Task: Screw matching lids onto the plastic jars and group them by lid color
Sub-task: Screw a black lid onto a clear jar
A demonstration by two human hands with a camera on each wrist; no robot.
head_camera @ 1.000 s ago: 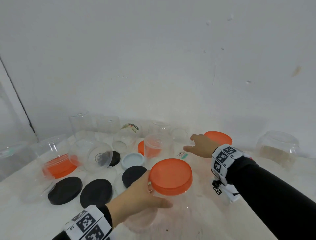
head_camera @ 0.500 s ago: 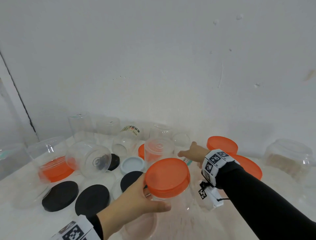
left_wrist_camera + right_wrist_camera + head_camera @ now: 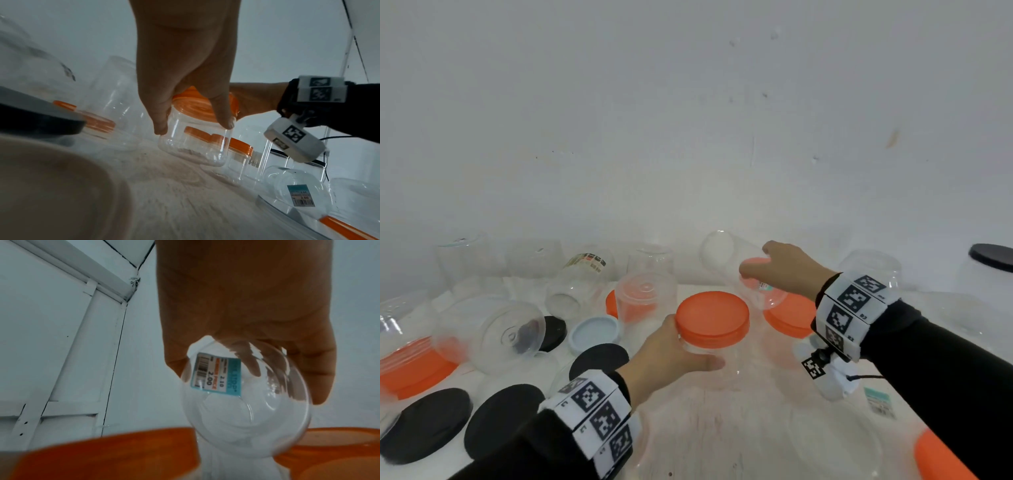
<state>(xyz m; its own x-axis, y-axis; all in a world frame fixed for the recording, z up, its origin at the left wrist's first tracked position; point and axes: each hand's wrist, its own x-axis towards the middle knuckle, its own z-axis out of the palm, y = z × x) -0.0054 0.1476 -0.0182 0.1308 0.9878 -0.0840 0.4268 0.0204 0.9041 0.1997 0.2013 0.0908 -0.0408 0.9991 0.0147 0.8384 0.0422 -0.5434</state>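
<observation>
The left hand (image 3: 671, 356) grips a clear plastic jar with an orange round lid (image 3: 712, 320) near the counter's (image 3: 722, 425) middle, fingers (image 3: 223, 113) curled round its neck. The right hand (image 3: 787, 269) holds a tilted clear lidless jar (image 3: 246, 402) (price sticker showing) toward the back edge, above loose orange lids (image 3: 789, 318). Bare counter lies along the near edge.

Left hand (image 3: 671, 356) grips orange-lidded jar (image 3: 714, 337) — right hand (image 3: 787, 270) holds tilted clear jar (image 3: 743, 270) above table (image 3: 722, 428).
</observation>
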